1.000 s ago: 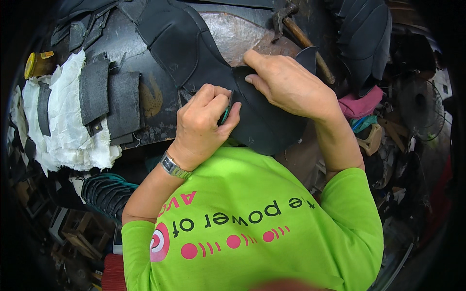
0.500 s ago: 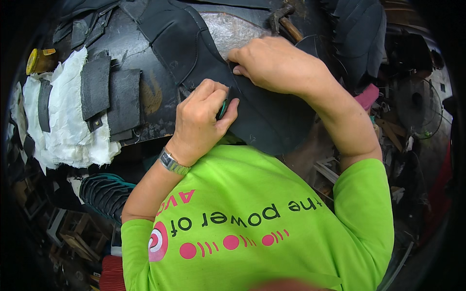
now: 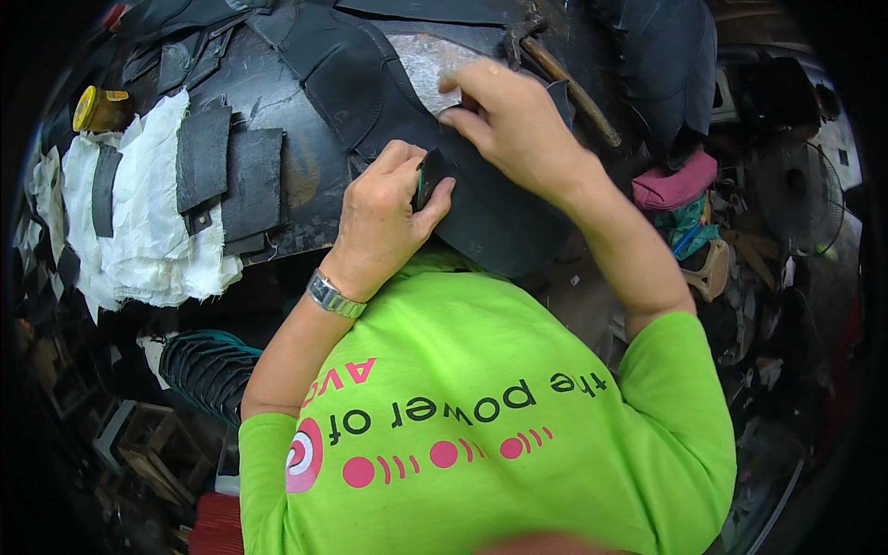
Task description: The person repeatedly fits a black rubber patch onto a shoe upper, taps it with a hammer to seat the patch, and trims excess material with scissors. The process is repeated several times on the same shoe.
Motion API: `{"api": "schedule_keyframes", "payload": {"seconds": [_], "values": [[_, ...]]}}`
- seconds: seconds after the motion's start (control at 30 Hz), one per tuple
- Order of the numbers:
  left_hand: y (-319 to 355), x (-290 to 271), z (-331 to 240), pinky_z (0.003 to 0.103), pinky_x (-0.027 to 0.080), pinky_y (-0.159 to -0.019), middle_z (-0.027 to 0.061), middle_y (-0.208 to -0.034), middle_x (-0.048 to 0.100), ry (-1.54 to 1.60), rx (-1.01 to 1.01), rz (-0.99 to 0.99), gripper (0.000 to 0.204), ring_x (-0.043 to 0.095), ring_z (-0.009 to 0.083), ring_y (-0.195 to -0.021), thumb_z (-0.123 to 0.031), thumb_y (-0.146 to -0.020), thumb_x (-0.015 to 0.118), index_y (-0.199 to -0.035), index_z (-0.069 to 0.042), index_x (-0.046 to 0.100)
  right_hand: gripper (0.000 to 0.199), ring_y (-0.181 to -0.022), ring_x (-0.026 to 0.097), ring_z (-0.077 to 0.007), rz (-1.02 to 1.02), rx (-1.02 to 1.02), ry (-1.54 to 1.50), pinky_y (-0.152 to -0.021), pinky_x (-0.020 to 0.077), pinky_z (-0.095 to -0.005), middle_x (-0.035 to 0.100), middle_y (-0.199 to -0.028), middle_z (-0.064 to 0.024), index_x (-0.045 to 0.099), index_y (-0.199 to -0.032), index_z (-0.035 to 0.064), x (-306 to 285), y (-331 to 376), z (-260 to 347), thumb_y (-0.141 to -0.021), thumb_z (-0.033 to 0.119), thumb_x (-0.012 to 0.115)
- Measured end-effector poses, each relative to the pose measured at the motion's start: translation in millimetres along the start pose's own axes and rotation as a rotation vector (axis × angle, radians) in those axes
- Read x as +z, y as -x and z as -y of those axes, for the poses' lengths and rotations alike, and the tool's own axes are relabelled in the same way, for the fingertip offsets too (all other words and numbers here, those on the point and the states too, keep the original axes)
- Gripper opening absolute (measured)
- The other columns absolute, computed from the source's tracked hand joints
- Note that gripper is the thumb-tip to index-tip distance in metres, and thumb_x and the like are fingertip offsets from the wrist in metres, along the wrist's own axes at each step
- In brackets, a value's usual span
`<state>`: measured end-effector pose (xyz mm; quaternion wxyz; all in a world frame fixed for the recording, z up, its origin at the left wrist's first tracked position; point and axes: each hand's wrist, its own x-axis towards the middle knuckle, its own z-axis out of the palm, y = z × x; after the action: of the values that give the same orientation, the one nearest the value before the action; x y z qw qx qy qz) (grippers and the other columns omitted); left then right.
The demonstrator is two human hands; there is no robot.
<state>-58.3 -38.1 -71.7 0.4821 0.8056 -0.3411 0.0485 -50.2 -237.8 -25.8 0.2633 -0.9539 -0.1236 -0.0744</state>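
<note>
My left hand (image 3: pixel 384 199), with a metal watch (image 3: pixel 331 294) on its wrist, is closed around a dark folded piece with a green edge (image 3: pixel 430 176). Its fingers curl over and the thumb presses from the side. Under both hands lies a large black sewn leather-like panel (image 3: pixel 504 217), which drapes over the near edge of the dark worktable. My right hand (image 3: pixel 518 116) is above the panel, beside a silvery flat patch (image 3: pixel 421 65). Its thumb and forefinger are apart, slightly blurred, with nothing visible between them.
A hammer (image 3: pixel 578 88) lies on the table beyond my right hand. On the left are white cloth (image 3: pixel 134 222), dark grey fabric pieces (image 3: pixel 254 180) and a yellow-lidded jar (image 3: pixel 100 109). Black panels (image 3: pixel 661 74) are stacked at the right. A pink pouch (image 3: pixel 675 180) and a fan (image 3: pixel 800 199) stand beyond.
My right thumb and forefinger have come apart, and that hand has lifted slightly away. My left hand keeps its grip on the dark piece. The whole view has shifted a little.
</note>
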Motion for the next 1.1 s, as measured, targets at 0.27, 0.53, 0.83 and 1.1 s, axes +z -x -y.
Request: {"api": "schedule_keyframes", "payload": {"seconds": [0.27,0.53,0.83,1.1], "values": [[8.0,-0.1,-12.3,0.04,0.052,-0.081,0.0123,-0.11,0.061,-0.056,0.0,0.001,0.023,0.061,0.0335,-0.097,-0.009,-0.078,0.08,-0.092,0.003,0.065,0.047,-0.116,0.055,-0.0285,-0.08,-0.082,0.149,-0.097,0.0474,-0.0417,0.058,-0.128,-0.0106,0.066,-0.126,0.0034,21.2,73.4,17.8,-0.082,0.014,0.077],[20.5,-19.2,-7.9,0.032,0.048,-0.062,0.0071,-0.088,0.061,-0.152,-0.135,-0.004,0.029,0.057,0.0204,-0.071,-0.016,-0.07,0.091,-0.089,-0.003,0.073,0.053,-0.12,0.055,-0.0287,-0.125,-0.041,0.039,-0.098,0.0457,-0.0439,0.058,-0.133,-0.011,0.066,-0.127,0.0051,31.8,80.8,10.4,-0.077,0.012,0.08],[17.0,-21.1,-0.3,0.022,0.05,-0.061,0.006,-0.085,0.069,0.109,-0.295,-0.085,0.029,0.063,0.011,-0.069,-0.005,-0.075,0.088,-0.099,0.001,0.073,0.047,-0.113,0.06,-0.0302,-0.184,-0.136,-0.069,-0.096,0.0486,-0.0453,0.064,-0.126,-0.0133,0.073,-0.119,0.0078,30.0,81.4,2.5,-0.072,0.006,0.081],[21.2,-25.4,0.2,0.019,0.048,-0.063,0.0024,-0.085,0.07,0.226,-0.47,-0.142,0.034,0.062,0.0054,-0.07,0.001,-0.077,0.087,-0.107,0.0,0.07,0.049,-0.116,0.055,-0.0287,-0.076,-0.142,0.07,-0.099,0.047,-0.0476,0.057,-0.131,-0.0121,0.069,-0.128,0.0111,27.5,80.8,8.0,-0.079,0.008,0.07]]}}
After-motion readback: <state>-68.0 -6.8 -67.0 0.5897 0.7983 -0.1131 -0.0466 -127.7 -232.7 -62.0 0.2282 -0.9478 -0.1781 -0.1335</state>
